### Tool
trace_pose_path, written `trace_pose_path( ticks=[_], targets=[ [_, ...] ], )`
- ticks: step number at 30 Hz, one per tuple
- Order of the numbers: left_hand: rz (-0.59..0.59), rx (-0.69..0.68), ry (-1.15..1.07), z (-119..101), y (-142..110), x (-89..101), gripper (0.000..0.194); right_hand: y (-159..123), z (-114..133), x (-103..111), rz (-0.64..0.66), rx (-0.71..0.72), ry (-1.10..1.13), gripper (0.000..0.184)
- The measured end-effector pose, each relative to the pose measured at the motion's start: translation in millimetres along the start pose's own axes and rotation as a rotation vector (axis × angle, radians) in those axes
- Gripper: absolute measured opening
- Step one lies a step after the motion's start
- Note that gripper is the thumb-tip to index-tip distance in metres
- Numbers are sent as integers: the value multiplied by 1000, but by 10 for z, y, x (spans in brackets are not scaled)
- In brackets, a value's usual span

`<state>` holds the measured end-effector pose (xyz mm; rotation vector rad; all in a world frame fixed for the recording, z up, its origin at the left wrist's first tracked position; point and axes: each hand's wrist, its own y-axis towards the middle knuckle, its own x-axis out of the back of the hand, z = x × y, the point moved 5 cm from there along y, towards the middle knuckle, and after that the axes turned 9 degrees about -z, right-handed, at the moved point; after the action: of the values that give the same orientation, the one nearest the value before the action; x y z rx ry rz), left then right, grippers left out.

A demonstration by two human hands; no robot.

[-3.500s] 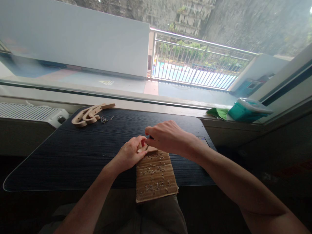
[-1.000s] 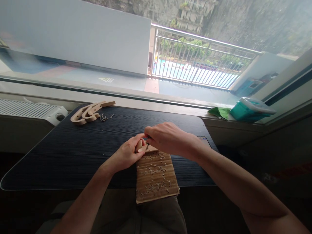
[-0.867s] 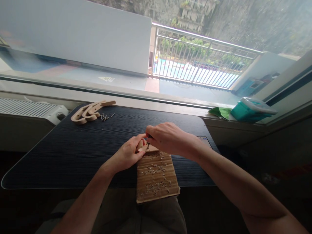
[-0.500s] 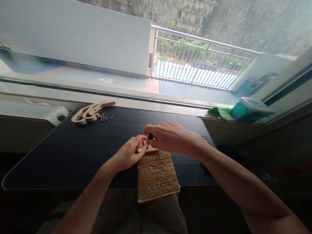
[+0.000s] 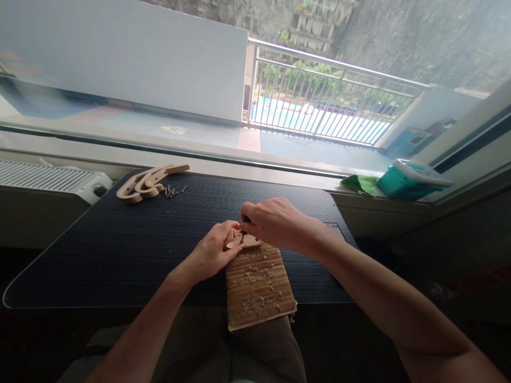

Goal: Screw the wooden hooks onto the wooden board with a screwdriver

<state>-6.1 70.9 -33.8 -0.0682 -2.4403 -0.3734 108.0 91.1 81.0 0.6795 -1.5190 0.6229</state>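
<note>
My left hand (image 5: 217, 244) is closed around one end of a pale wooden piece (image 5: 251, 241), pressing it against a cardboard slab (image 5: 259, 290). Holes show in the wood near my fingers. Above it, my right hand (image 5: 267, 218) grips a dark-handled screwdriver (image 5: 245, 220), its shaft pointing down at the wood; the fingers cover most of the handle. The slab is brown, ridged and pitted with many small holes, and it juts over the table's near edge above my lap. Whether a screw sits under the tip is too small to tell.
On the dark table (image 5: 120, 255), curved wooden pieces (image 5: 147, 183) lie at the far left, beside several loose screws (image 5: 171, 191). A flat dark object (image 5: 335, 230) is partly behind my right forearm. The windowsill holds a green cloth (image 5: 361, 184) and a teal box (image 5: 411, 180). A radiator (image 5: 51, 178) stands left.
My right hand has turned slightly on the screwdriver, and less of the handle shows. The cardboard slab has shifted a touch to the right. My left hand keeps its hold.
</note>
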Motion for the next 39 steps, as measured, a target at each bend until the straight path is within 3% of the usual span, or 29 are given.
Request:
trace_pose_path(
  ticks=[10, 25, 32, 39],
  targets=[
    [-5, -5, 13, 62, -19, -13, 32, -46, 62, 78, 29, 101, 40, 17],
    [-45, -16, 38, 42, -25, -7, 29, 34, 64, 53, 9, -27, -9, 31],
    [-44, -14, 49, 48, -34, -5, 24, -12, 89, 116, -18, 80, 22, 20],
    [-37, -21, 60, 26, -18, -2, 21, 22, 55, 56, -33, 60, 7, 23]
  ],
)
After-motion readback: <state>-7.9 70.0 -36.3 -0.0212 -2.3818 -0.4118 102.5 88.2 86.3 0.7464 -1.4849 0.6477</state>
